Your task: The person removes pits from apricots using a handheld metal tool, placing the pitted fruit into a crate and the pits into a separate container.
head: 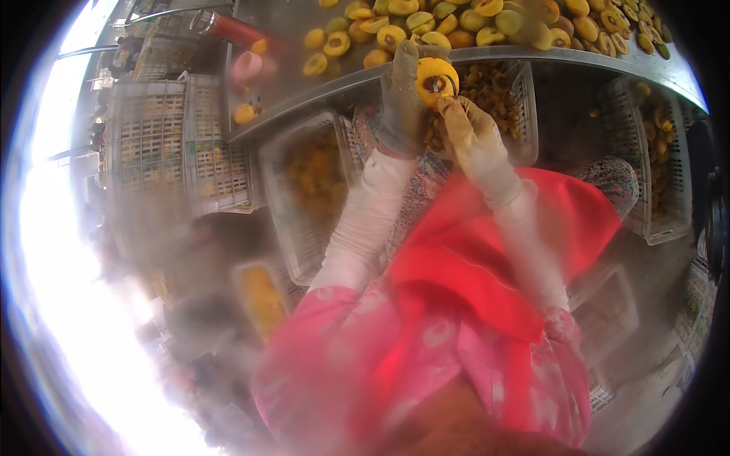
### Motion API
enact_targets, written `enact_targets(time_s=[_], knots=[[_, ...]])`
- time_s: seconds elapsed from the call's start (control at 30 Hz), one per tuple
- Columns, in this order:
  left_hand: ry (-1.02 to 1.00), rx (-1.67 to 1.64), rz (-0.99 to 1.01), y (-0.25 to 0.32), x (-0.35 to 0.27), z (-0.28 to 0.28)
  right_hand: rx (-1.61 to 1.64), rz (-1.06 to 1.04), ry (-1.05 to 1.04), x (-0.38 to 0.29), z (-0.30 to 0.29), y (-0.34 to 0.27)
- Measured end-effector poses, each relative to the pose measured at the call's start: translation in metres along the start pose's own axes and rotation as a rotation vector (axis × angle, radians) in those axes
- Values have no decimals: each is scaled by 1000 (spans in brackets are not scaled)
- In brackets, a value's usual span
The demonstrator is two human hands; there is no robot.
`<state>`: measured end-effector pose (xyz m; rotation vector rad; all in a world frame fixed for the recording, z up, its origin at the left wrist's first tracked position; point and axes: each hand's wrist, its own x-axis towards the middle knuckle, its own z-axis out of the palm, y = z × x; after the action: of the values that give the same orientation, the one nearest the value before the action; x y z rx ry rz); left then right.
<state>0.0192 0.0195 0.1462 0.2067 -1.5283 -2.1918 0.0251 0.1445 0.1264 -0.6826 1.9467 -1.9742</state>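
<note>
My left hand (402, 97), in a stained glove, holds a halved yellow stone fruit (428, 77), its cut face and brown centre towards me. My gloved right hand (470, 128) grips a small curved metal blade (446, 82) that lies against the fruit's centre; its handle is hidden in my fingers. Both hands are just in front of the metal table's edge (342, 82). Beyond them many halved fruits (473, 20) are piled on the table. Under my hands a plastic crate (527, 114) holds brown-orange fruit pieces (490, 94).
A pink cup (247, 66) and a red cylinder (236, 29) are at the table's left. White crates stand left (219, 171), below the table (296, 251) and right (650, 211). A yellow-filled container (262, 296) lies at lower left. Haze blurs parts of the view.
</note>
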Motion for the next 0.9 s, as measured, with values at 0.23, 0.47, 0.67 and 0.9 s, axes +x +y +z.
enact_targets(time_s=[0.23, 0.47, 0.67, 0.9], knots=[[27, 4, 39, 16, -21, 15, -76, -36, 69, -16, 0, -4], [103, 152, 226, 22, -36, 25, 210, 62, 78, -21, 7, 0], [44, 1, 3, 41, -48, 36, 317, 342, -70, -31, -7, -13], [4, 796, 386, 28, -45, 22, 940, 637, -145, -49, -2, -14]])
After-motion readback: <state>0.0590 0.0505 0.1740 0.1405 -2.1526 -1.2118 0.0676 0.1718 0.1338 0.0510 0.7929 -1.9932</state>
